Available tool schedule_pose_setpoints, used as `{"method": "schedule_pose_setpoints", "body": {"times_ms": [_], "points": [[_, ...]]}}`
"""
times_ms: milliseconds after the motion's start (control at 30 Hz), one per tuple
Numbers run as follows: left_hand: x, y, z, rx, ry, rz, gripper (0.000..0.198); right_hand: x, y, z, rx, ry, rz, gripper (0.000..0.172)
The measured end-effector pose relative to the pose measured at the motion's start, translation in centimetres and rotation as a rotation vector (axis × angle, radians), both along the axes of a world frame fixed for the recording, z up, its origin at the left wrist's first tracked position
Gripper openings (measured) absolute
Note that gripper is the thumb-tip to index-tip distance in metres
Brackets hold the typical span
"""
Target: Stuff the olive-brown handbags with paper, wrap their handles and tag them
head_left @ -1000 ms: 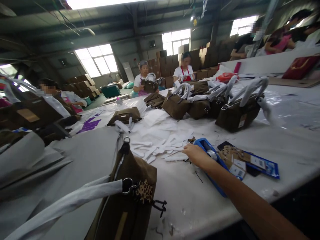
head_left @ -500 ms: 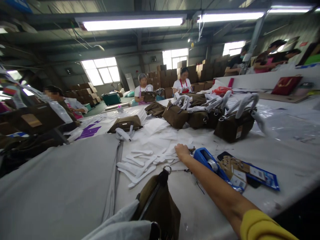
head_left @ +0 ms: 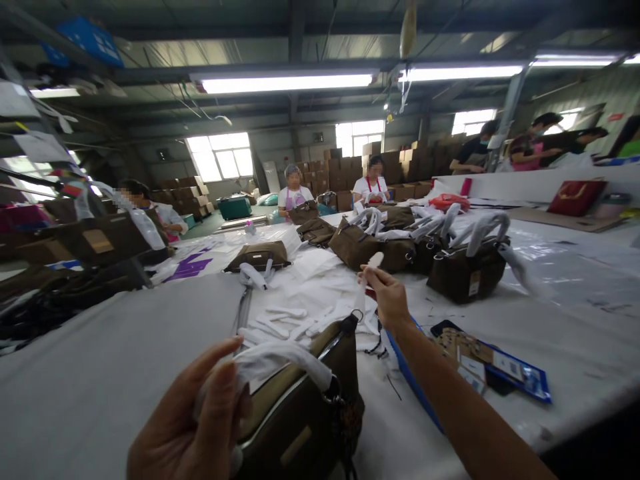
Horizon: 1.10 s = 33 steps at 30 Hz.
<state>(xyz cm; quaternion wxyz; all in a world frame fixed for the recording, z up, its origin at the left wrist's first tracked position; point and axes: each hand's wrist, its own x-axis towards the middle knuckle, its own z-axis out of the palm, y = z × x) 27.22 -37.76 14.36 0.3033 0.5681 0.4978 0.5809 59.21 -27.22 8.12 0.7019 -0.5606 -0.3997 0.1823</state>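
My left hand (head_left: 193,417) is closed on the white-wrapped handle (head_left: 280,357) of a brown handbag (head_left: 305,413) that sits right in front of me on the white table (head_left: 110,380). My right hand (head_left: 385,293) is raised above the table, pinching a white strip (head_left: 367,273) between its fingers. More white strips (head_left: 290,323) lie in a loose pile just beyond the bag.
A blue tape dispenser (head_left: 407,377) and a blue card pack (head_left: 500,367) lie to the right of my forearm. Several brown handbags (head_left: 465,273) with wrapped handles stand further back. Other people work at the far end and along both sides, with stacked cartons behind.
My right hand has picked a white strip off the pile and lifted it. My left hand has come into view holding the bag's wrapped handle, and the bag now sits closer and more upright.
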Motion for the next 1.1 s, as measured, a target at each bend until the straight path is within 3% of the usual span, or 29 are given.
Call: {"method": "schedule_pose_setpoints", "body": {"times_ms": [67, 167, 300, 400, 500, 633, 733, 800, 867, 933, 1033, 1100], "points": [[1.6, 0.4, 0.0, -0.08, -0.043, -0.068, 0.056, 0.0, -2.8, 1.3, 0.146, 0.16, -0.034, 0.049], [3.5, 1.1, -0.2, -0.2, -0.015, -0.324, 0.068, -0.7, -7.4, 2.5, 0.318, 0.344, -0.056, 0.036], [4.9, 1.0, -0.2, -0.342, 0.057, -0.648, 0.091, -3.9, -11.9, 2.7, 0.547, 0.602, 0.098, 0.024], [5.2, 0.3, 0.0, -0.403, 0.03, -0.832, 0.086, -6.6, -13.7, 2.3, 0.595, 0.54, 0.209, 0.018], [5.0, -0.4, 0.1, -0.423, 0.031, -0.912, 0.068, -8.3, -14.7, 1.8, 0.636, 0.43, 0.272, 0.015], [4.4, -0.9, 0.2, -0.38, 0.043, -0.922, 0.047, -8.7, -16.2, 0.7, 0.652, 0.197, 0.292, 0.015], [3.8, -0.9, 0.0, -0.298, 0.088, -0.828, 0.042, -7.4, -17.7, -0.5, 0.603, 0.009, 0.348, 0.016], [3.4, -0.7, -0.2, -0.222, 0.145, -0.73, 0.047, -5.9, -18.8, -1.6, 0.48, -0.096, 0.479, 0.012], [3.0, -0.5, -0.5, -0.135, 0.213, -0.642, 0.053, -4.1, -19.7, -2.7, 0.267, -0.142, 0.505, 0.005], [2.8, -0.4, -0.7, -0.066, 0.271, -0.583, 0.056, -2.6, -20.5, -3.6, 0.081, -0.136, 0.323, 0.01], [2.8, -0.2, -1.0, -0.015, 0.345, -0.563, 0.056, -2.0, -21.4, -3.6, -0.017, -0.213, -0.031, 0.026], [3.1, -0.2, -1.0, -0.001, 0.378, -0.573, 0.057, -3.3, -21.6, -2.9, -0.019, -0.428, -0.085, 0.031]]}}
